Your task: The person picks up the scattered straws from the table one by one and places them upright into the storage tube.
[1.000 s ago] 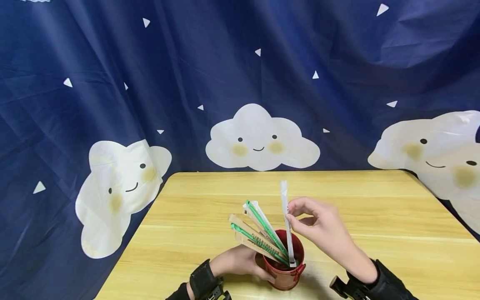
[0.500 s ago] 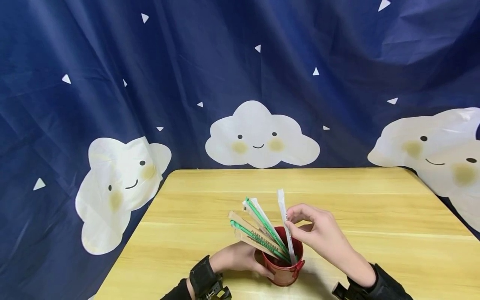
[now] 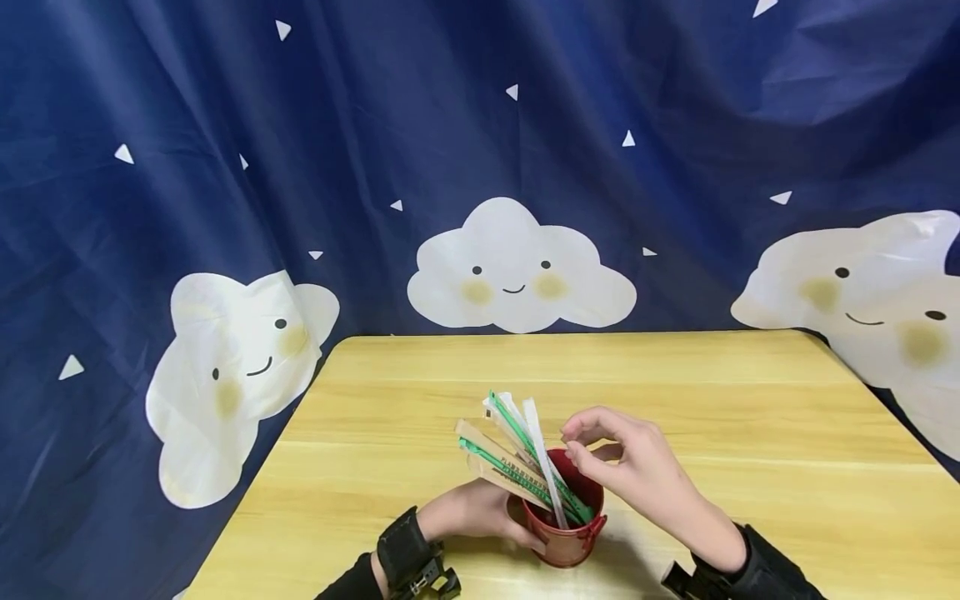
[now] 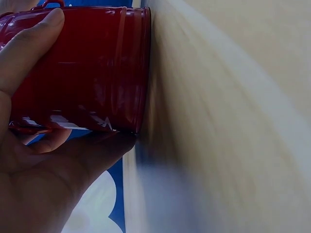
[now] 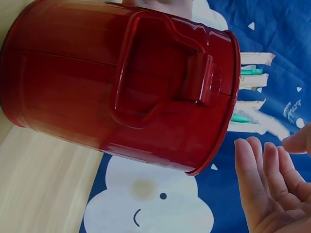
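A small red metal bucket (image 3: 566, 547) stands on the table with several paper-wrapped straws (image 3: 517, 479) leaning left out of it. Some wrappers are brown, some green, some white. My left hand (image 3: 483, 515) grips the bucket from the left; in the left wrist view its thumb (image 4: 36, 46) lies along the wall. A white-wrapped straw (image 3: 542, 454) rests against the others inside. Just right of it, over the rim, my right hand (image 3: 633, 454) holds nothing, its fingers loosely bent. The right wrist view shows these fingertips apart from the straws. The straws' lower ends are partly hidden.
The bucket's side handle (image 5: 124, 87) hangs on the wall facing the right wrist. A light wooden table (image 3: 390, 417) reaches back to a dark blue curtain (image 3: 360, 108) with smiling white clouds (image 3: 517, 287).
The right hand has let go of the white-wrapped straw, which has tipped left onto the others. The left hand keeps its grip on the bucket. The head view has shifted slightly.
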Tool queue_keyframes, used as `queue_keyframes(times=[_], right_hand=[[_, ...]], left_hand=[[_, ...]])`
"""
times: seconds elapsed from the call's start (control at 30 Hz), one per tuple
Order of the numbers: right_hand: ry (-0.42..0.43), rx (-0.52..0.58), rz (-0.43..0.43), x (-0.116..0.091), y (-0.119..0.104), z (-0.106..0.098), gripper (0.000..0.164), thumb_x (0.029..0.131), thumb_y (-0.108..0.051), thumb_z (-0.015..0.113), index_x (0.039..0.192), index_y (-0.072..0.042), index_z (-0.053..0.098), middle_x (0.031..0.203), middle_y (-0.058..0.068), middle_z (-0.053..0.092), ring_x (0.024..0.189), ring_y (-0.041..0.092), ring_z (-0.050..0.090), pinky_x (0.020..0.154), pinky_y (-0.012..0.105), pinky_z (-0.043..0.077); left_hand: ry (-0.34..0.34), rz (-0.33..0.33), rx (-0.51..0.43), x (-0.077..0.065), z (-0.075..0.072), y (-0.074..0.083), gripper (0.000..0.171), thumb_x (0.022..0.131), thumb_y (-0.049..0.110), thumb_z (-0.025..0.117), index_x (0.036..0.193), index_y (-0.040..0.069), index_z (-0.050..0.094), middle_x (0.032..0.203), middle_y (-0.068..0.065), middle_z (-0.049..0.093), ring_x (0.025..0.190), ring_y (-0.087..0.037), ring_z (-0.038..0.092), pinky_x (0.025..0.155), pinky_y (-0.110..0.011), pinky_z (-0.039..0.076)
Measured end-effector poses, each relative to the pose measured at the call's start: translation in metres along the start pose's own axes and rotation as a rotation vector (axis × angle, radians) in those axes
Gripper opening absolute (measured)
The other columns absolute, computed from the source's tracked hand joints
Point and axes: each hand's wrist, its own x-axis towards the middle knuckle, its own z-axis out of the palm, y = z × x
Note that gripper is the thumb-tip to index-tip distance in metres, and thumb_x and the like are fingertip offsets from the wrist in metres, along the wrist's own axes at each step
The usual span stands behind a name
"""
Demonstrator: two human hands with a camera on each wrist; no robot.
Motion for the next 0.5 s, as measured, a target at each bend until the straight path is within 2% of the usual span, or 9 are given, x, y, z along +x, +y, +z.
queue_keyframes(times=[0.13, 0.23, 0.43, 0.5], right_hand=[[-0.001, 0.011, 0.009, -0.001, 0.0, 0.0, 0.021, 0.09, 0.001, 0.073, 0.102, -0.016, 0.069, 0.096, -0.004, 0.074, 0.085, 0.008, 0.071, 0.063, 0.028, 0.062], [-0.002, 0.009, 0.012, -0.002, 0.001, 0.0, 0.021, 0.091, 0.001, 0.073, 0.102, -0.016, 0.069, 0.097, -0.003, 0.074, 0.085, 0.009, 0.071, 0.063, 0.029, 0.062], [-0.019, 0.046, 0.021, -0.004, 0.002, 0.0, 0.017, 0.093, 0.001, 0.07, 0.103, -0.012, 0.069, 0.097, 0.005, 0.074, 0.081, 0.013, 0.072, 0.062, 0.028, 0.062], [-0.025, 0.063, 0.028, -0.004, 0.003, 0.0, 0.015, 0.093, 0.002, 0.069, 0.103, -0.01, 0.069, 0.096, 0.007, 0.074, 0.079, 0.014, 0.072, 0.062, 0.028, 0.062]], left_hand=[[-0.006, -0.003, -0.032, 0.0, 0.0, 0.002, 0.076, 0.084, 0.001, 0.082, 0.148, -0.003, 0.042, 0.145, -0.02, 0.053, 0.134, -0.01, 0.048, 0.116, -0.028, 0.038], [-0.004, -0.029, -0.047, 0.0, 0.0, 0.004, 0.075, 0.084, 0.003, 0.082, 0.148, -0.002, 0.043, 0.144, -0.018, 0.055, 0.133, -0.008, 0.049, 0.115, -0.027, 0.038], [0.009, -0.103, -0.069, -0.003, 0.001, 0.005, 0.07, 0.086, 0.01, 0.082, 0.147, 0.002, 0.048, 0.14, -0.001, 0.059, 0.13, -0.004, 0.051, 0.113, -0.025, 0.039], [0.014, -0.103, -0.075, -0.003, 0.004, -0.007, 0.068, 0.086, 0.013, 0.083, 0.145, 0.007, 0.05, 0.139, 0.005, 0.059, 0.129, -0.004, 0.052, 0.113, -0.024, 0.04]])
